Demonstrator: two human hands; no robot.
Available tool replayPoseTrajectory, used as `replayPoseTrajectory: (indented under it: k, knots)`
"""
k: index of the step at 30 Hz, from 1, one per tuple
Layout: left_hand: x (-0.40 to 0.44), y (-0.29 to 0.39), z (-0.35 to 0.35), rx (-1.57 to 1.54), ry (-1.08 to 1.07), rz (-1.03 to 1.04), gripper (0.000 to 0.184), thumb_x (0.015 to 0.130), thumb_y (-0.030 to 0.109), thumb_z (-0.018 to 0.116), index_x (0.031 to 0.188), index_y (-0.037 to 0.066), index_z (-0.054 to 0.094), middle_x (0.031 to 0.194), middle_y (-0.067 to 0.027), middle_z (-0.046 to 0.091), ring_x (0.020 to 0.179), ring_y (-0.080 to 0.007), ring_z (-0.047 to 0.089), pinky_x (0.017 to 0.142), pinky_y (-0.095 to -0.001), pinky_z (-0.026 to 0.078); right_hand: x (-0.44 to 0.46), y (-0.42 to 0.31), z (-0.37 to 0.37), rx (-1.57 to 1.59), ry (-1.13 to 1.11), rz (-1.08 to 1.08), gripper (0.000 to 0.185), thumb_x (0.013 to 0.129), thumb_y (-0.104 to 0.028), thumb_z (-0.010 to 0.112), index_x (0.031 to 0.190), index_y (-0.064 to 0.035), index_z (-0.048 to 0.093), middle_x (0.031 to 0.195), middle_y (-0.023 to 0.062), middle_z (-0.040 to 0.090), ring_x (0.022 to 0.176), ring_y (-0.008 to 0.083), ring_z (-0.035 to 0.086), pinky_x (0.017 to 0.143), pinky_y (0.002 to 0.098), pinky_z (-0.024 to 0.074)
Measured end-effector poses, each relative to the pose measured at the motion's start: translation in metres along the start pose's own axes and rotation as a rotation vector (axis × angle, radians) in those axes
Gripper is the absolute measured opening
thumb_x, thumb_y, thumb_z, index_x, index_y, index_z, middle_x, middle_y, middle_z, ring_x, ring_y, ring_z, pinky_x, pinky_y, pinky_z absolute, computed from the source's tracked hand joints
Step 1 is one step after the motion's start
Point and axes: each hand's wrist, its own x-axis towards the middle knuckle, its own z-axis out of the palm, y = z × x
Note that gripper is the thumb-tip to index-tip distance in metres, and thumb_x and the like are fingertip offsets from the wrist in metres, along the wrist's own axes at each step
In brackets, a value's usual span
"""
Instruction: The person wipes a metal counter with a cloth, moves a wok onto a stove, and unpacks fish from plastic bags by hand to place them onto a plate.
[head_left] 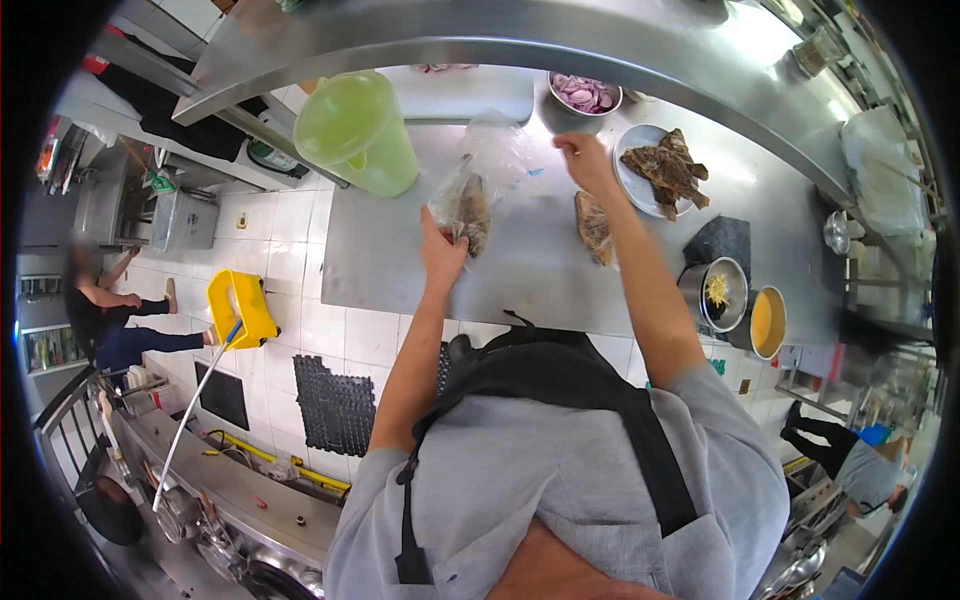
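Worktop (530, 285), steel: running across the scene before a person in grey shirt and dark apron.
Left hand (447, 245): grasping the near left side of a clear plastic bag (490, 150), fingers closing on the film. The bag is lying at the centre-left of the worktop, its loose end spreading toward the far side. Inside, toward the near end, one brown food piece (474, 215) is showing through.
Right hand (585, 158): reaching to the right of the bag, apart from it, fingers curling; whether they are pinching anything, one cannot tell.
Second brown piece (593, 230): lying on the worktop, just left of the right forearm.
White plate (628, 188): standing right of the right hand, bearing several dark brown pieces (668, 172).
Metal bowl (584, 112): standing at the far side, holding sliced purple onion (583, 93).
Cutting board (470, 92), white: lying at the far left.
Green container (385, 160): standing left of the bag.
Dark block (722, 241): resting at the right, near two metal pots (692, 285), one containing pale yellow shreds (717, 290), the other an orange liquid (768, 324).
Yellow bucket (262, 310): standing on the floor, left.
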Motion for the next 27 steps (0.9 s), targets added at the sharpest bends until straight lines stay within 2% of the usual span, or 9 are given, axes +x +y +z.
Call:
replayPoseTrajectory:
  k: [2,5,8,9,12,15,21,24,27]
  knots:
    - [0.001,0.003,-0.003,0.009,-0.073,0.001,0.101,0.072,0.002,0.074,0.155,0.001,0.016,0.095,-0.0138,0.065,0.082,-0.0231,0.066,0.075,-0.0358,0.055,0.006,0.026,0.052,0.592,-0.270,0.470,0.016,0.084,0.004,0.061,0.097,0.0010,0.071,0.083,0.0099,0.070,0.071,0.0189,0.069,0.060,0.0319,0.0550]
    - [0.004,0.005,-0.003,-0.034,-0.103,0.001,0.090,0.075,0.002,0.072,0.152,0.000,0.024,0.100,-0.0146,0.065,0.086,-0.0215,0.066,0.077,-0.0349,0.055,-0.002,0.026,0.096,0.585,-0.682,0.576,0.013,0.083,-0.001,0.069,0.096,-0.0010,0.071,0.077,0.0061,0.068,0.061,0.0136,0.062,0.050,0.0282,0.0483]
    - [0.011,-0.009,0.007,-0.026,-0.024,0.048,0.069,0.079,0.006,0.071,0.141,-0.001,0.040,0.104,-0.0140,0.066,0.087,-0.0210,0.066,0.078,-0.0341,0.055,-0.014,0.021,0.125,0.666,-0.531,0.691,0.022,0.080,-0.006,0.075,0.101,0.0000,0.070,0.081,0.0077,0.069,0.065,0.0159,0.065,0.056,0.0303,0.0517]
    - [0.014,-0.013,0.012,-0.011,0.013,0.071,0.062,0.081,0.007,0.070,0.137,-0.001,0.045,0.106,-0.0135,0.066,0.087,-0.0208,0.066,0.078,-0.0338,0.055,-0.017,0.023,0.134,0.705,-0.421,0.539,0.032,0.078,-0.010,0.080,0.107,0.0000,0.070,0.088,0.0092,0.071,0.073,0.0178,0.067,0.064,0.0325,0.0542]
    - [0.025,-0.020,0.015,-0.270,-0.105,-0.076,0.037,0.089,0.011,0.065,0.124,0.002,0.056,0.101,-0.0095,0.067,0.083,-0.0189,0.064,0.074,-0.0334,0.052,-0.017,0.023,0.135,0.108,-0.229,0.451,0.038,0.078,-0.013,0.083,0.111,-0.0005,0.069,0.095,0.0100,0.071,0.083,0.0175,0.068,0.071,0.0335,0.0553]
    - [0.028,-0.014,0.016,-0.778,-0.179,-0.196,0.022,0.096,0.008,0.057,0.117,0.006,0.059,0.105,-0.0055,0.067,0.085,-0.0138,0.062,0.073,-0.0314,0.051,-0.018,0.041,0.143,0.560,-0.280,0.503,0.037,0.081,-0.016,0.081,0.112,-0.0012,0.069,0.098,0.0081,0.071,0.085,0.0147,0.066,0.072,0.0320,0.0544]
    - [0.025,-0.005,0.009,-0.980,-0.264,-0.253,0.032,0.099,0.006,0.051,0.131,0.010,0.051,0.117,-0.0051,0.065,0.106,-0.0200,0.064,0.088,-0.0362,0.053,-0.021,0.031,0.084,0.709,-0.334,0.371,0.027,0.086,-0.016,0.076,0.107,-0.0012,0.068,0.091,0.0052,0.070,0.078,0.0117,0.062,0.069,0.0283,0.0521]
    - [0.027,0.001,0.011,-1.031,-0.215,-0.316,0.031,0.099,0.004,0.050,0.130,0.009,0.049,0.117,-0.0075,0.065,0.106,-0.0218,0.065,0.087,-0.0381,0.054,-0.032,0.008,0.030,0.582,-0.213,0.432,0.020,0.088,-0.013,0.074,0.102,-0.0001,0.067,0.087,0.0038,0.068,0.077,0.0111,0.061,0.068,0.0268,0.0512]
    - [0.032,-0.011,0.015,-1.041,-0.131,-0.334,0.030,0.098,0.002,0.049,0.128,0.008,0.048,0.117,-0.0101,0.064,0.103,-0.0232,0.066,0.085,-0.0379,0.055,-0.043,-0.006,-0.029,0.812,0.108,0.441,0.016,0.089,-0.010,0.071,0.099,0.0017,0.066,0.085,0.0036,0.067,0.078,0.0113,0.063,0.070,0.0264,0.0520]
